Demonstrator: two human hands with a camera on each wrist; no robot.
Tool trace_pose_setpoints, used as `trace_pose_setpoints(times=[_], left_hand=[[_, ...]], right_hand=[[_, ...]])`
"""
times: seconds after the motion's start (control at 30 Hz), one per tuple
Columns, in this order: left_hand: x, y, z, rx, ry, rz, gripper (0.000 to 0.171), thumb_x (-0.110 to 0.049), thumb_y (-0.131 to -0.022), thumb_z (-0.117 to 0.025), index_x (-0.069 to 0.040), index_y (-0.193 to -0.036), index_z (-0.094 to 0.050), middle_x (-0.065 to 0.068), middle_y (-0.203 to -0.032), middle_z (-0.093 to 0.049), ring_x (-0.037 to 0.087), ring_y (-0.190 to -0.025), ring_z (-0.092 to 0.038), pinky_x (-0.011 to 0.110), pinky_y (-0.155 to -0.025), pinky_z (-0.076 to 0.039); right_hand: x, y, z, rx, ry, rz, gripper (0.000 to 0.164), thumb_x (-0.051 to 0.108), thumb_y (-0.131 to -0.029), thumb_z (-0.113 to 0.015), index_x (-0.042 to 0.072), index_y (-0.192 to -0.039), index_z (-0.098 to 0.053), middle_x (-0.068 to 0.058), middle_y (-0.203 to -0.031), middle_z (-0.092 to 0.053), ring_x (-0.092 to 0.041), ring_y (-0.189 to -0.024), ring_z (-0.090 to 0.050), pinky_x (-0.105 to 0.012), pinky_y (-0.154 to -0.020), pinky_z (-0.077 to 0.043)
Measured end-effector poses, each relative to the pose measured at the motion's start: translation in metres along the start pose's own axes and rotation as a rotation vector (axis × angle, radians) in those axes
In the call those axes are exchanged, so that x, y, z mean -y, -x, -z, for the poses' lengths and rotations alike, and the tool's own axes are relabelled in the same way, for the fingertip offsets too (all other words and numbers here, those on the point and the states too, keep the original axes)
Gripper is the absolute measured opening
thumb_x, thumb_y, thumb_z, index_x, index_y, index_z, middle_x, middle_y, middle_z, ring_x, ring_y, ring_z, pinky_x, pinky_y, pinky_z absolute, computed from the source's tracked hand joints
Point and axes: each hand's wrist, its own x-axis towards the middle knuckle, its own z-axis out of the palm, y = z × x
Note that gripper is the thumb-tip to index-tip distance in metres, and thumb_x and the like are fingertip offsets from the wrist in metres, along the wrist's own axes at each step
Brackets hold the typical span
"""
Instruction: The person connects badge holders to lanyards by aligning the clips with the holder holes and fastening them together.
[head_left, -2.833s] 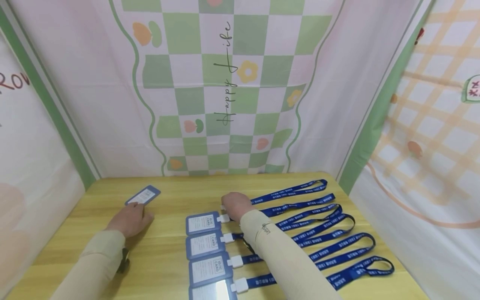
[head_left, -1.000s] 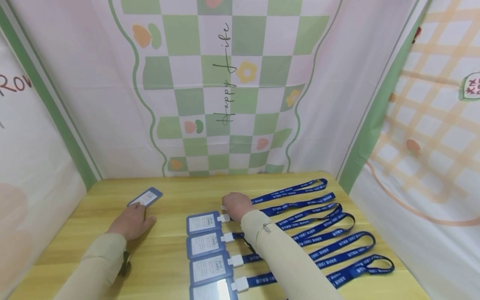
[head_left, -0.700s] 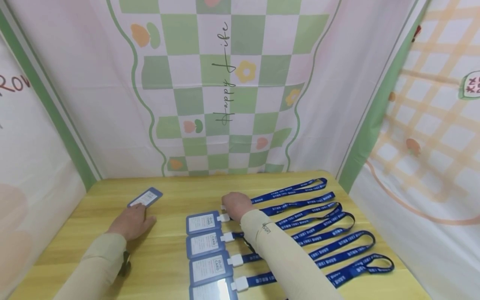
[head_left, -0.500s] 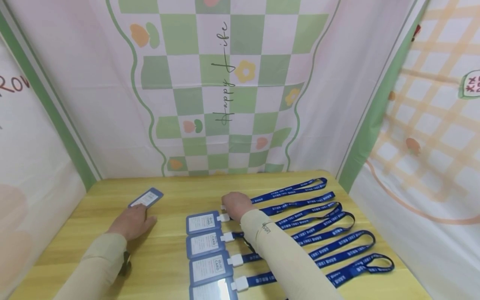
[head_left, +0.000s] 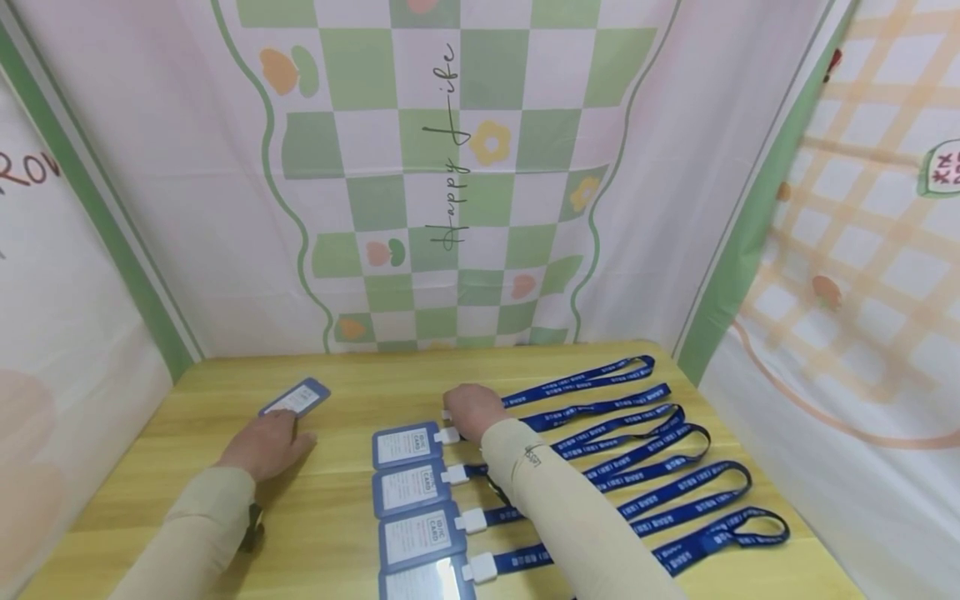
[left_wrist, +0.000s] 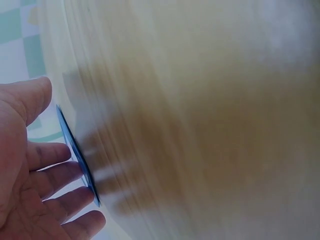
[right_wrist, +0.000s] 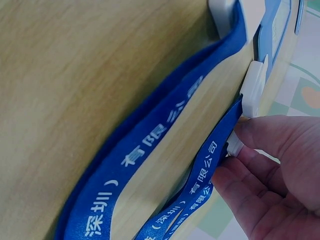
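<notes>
In the head view, a blue-framed ID card holder (head_left: 302, 398) lies flat at the table's far left, without a lanyard on it. My left hand (head_left: 262, 442) rests its fingertips on the holder's near end; in the left wrist view the fingers (left_wrist: 55, 180) are nearly straight along its edge and the thumb stands apart. At mid-table, my right hand (head_left: 474, 412) is at the near end of the farthest blue lanyard (head_left: 577, 383). The right wrist view shows thumb and fingers pinching that lanyard's white clip (right_wrist: 234, 146), which they partly hide.
Several card holders (head_left: 405, 446) lie in a column beneath and left of my right forearm, joined by white clips (head_left: 474, 522) to blue lanyards (head_left: 690, 492) stretched rightward. The lowest holder is cut off by the frame. A patterned cloth (head_left: 435, 200) hangs behind the wooden table (head_left: 337, 517).
My left hand and the loose card holder have slid slightly to the right and nearer. The right hand has stayed in place at the farthest lanyard.
</notes>
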Motion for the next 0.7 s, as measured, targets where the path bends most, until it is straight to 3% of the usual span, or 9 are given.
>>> trace_pose_setpoints(times=[0.4, 0.7], left_hand=[[-0.0034, 0.0013, 0.0016, -0.019, -0.011, -0.009, 0.049, -0.038, -0.1, -0.062, 0.01, -0.111, -0.061, 0.032, -0.111, -0.065, 0.049, -0.101, -0.066, 0.063, -0.089, -0.058], [-0.0082, 0.0039, 0.0032, -0.027, -0.021, -0.017, 0.051, -0.037, -0.1, -0.062, 0.012, -0.116, -0.063, 0.033, -0.113, -0.064, 0.051, -0.103, -0.065, 0.065, -0.091, -0.057]], right_hand=[[-0.0006, 0.0, -0.0002, -0.008, -0.002, 0.006, 0.011, 0.013, -0.101, -0.065, 0.017, -0.099, -0.075, -0.001, -0.099, -0.076, -0.018, -0.093, -0.072, -0.035, -0.086, -0.063], [-0.0005, 0.0, -0.0001, -0.006, -0.009, 0.002, 0.011, 0.014, -0.102, -0.064, 0.017, -0.099, -0.075, -0.002, -0.099, -0.076, -0.018, -0.094, -0.072, -0.035, -0.086, -0.063]])
